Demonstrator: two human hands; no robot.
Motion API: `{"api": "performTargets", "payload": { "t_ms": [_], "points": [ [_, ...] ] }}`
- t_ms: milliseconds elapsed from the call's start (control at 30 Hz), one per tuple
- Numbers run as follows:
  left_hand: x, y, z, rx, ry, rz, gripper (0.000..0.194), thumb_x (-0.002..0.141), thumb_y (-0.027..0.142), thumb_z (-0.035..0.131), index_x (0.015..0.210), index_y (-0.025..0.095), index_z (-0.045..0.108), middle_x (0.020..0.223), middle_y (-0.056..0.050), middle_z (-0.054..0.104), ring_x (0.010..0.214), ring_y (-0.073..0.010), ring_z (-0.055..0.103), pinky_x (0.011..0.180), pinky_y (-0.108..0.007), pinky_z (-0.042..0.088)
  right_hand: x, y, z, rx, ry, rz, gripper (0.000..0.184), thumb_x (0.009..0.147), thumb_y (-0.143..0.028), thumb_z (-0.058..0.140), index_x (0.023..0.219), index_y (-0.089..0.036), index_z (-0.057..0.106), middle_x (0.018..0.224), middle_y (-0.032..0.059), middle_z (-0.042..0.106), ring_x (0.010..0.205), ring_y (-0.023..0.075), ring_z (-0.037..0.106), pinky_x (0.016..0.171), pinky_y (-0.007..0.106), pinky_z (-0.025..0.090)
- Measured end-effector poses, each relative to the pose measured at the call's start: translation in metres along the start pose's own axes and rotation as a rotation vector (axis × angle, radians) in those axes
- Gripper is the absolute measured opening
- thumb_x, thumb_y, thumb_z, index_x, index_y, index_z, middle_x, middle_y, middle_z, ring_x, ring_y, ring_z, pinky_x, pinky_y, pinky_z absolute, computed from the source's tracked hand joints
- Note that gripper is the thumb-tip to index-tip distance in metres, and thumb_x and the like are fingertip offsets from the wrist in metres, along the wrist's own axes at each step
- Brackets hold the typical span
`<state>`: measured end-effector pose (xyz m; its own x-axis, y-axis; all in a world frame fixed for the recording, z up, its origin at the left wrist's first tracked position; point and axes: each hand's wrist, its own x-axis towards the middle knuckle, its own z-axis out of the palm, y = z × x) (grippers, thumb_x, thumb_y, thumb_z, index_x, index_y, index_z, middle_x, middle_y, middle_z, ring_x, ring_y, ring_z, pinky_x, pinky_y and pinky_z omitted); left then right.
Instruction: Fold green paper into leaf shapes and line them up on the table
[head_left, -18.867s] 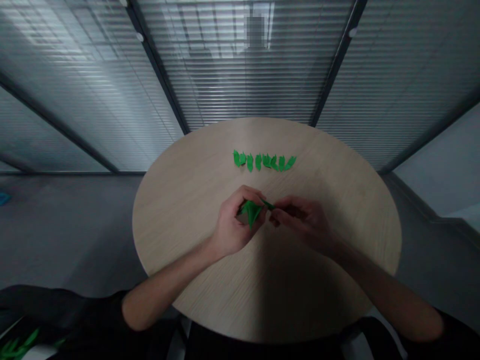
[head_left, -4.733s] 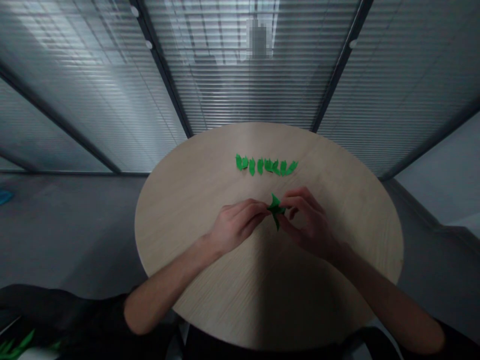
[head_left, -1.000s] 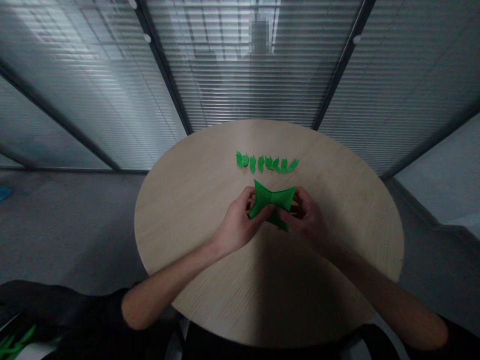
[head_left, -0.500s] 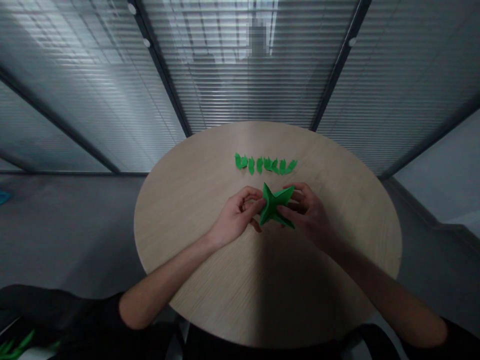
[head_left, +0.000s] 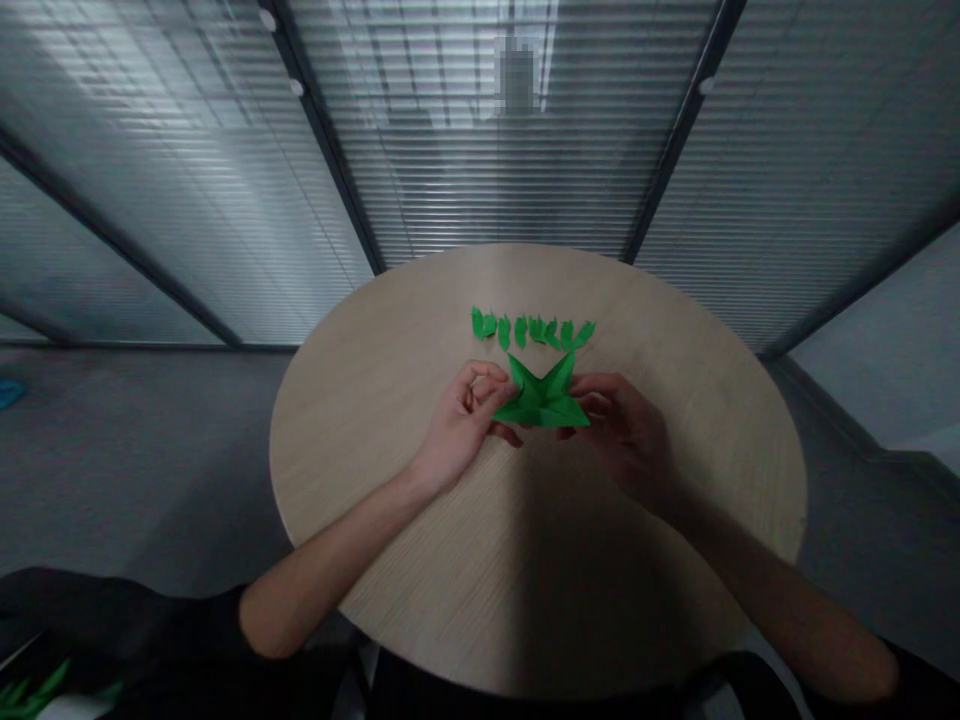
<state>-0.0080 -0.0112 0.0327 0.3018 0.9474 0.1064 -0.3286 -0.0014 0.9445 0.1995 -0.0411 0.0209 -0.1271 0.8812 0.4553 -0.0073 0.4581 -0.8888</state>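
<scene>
A green folded paper piece (head_left: 542, 396), spread into a star-like shape with raised points, sits between my two hands just above the round wooden table (head_left: 390, 380). My left hand (head_left: 461, 425) pinches its left side with fingers curled. My right hand (head_left: 622, 435) grips its right side from below, fingers closed on the paper. Beyond the hands, a row of several small finished green paper shapes (head_left: 531, 330) lies on the table.
Glass walls with horizontal blinds (head_left: 480, 150) stand behind the table, with dark frame posts. More green paper bits (head_left: 30, 690) show at the bottom left corner near my dark clothing. Grey floor surrounds the table.
The green paper has opened wider and flatter into a star shape and moved slightly away from me; both hands keep hold of it.
</scene>
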Motion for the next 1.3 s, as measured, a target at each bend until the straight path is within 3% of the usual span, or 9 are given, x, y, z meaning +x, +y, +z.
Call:
{"api": "performTargets", "payload": {
  "t_ms": [133,333,533,833,1133,1300],
  "points": [
    [-0.001,-0.002,0.001,0.04,-0.043,0.078,0.036,0.09,0.037,0.079,0.095,0.022,0.047,0.081,0.005,0.065,0.058,-0.0104,0.067,0.048,-0.023,0.063,0.0,0.001,0.0,-0.085,0.017,-0.069,0.019,0.089,-0.019,0.077,0.105,-0.027,0.07,0.108,0.0,0.071,0.078,0.0109,0.075,0.069,0.022,0.062],
    [-0.005,-0.005,-0.002,0.227,-0.09,0.32,0.004,0.099,0.021,0.06,0.097,0.019,0.06,0.088,0.0,0.062,0.062,-0.0078,0.065,0.054,-0.021,0.065,0.002,-0.001,0.001,-0.136,0.052,-0.174,0.017,0.088,-0.01,0.075,0.097,-0.025,0.073,0.101,-0.0002,0.072,0.077,0.01,0.074,0.069,0.021,0.063],
    [-0.009,0.001,-0.007,0.6,-0.156,0.568,0.016,0.093,0.012,0.066,0.108,0.017,0.071,0.111,-0.011,0.069,0.094,-0.0163,0.071,0.067,-0.021,0.065,0.002,-0.004,0.0,-0.185,0.052,-0.218,0.017,0.09,-0.008,0.073,0.097,-0.023,0.073,0.1,0.0012,0.073,0.079,0.0111,0.074,0.07,0.021,0.063],
    [-0.008,-0.001,-0.008,0.821,-0.106,0.855,0.012,0.097,0.01,0.068,0.104,0.017,0.073,0.102,-0.009,0.078,0.094,-0.0169,0.075,0.08,-0.029,0.064,0.003,-0.009,-0.002,-0.296,0.018,-0.352,0.016,0.09,-0.008,0.073,0.098,-0.021,0.074,0.1,0.0043,0.075,0.088,0.0145,0.074,0.074,0.024,0.064],
    [-0.012,-0.004,-0.009,0.901,-0.137,0.989,0.016,0.098,0.009,0.064,0.111,0.017,0.069,0.104,-0.011,0.077,0.091,-0.0167,0.076,0.079,-0.027,0.066,0.002,-0.009,0.001,-0.486,0.027,-0.542,0.018,0.092,-0.007,0.067,0.101,-0.021,0.073,0.099,0.0056,0.078,0.089,0.016,0.076,0.078,0.027,0.065],
    [-0.015,-0.005,-0.008,0.795,-0.082,0.984,0.012,0.098,0.011,0.066,0.105,0.02,0.062,0.096,-0.008,0.077,0.087,-0.0164,0.078,0.073,-0.028,0.067,-0.001,-0.009,0.002,-0.5,0.084,-0.554,0.019,0.09,-0.008,0.07,0.103,-0.022,0.069,0.097,0.0046,0.08,0.079,0.016,0.078,0.067,0.026,0.065]
  ]
}}
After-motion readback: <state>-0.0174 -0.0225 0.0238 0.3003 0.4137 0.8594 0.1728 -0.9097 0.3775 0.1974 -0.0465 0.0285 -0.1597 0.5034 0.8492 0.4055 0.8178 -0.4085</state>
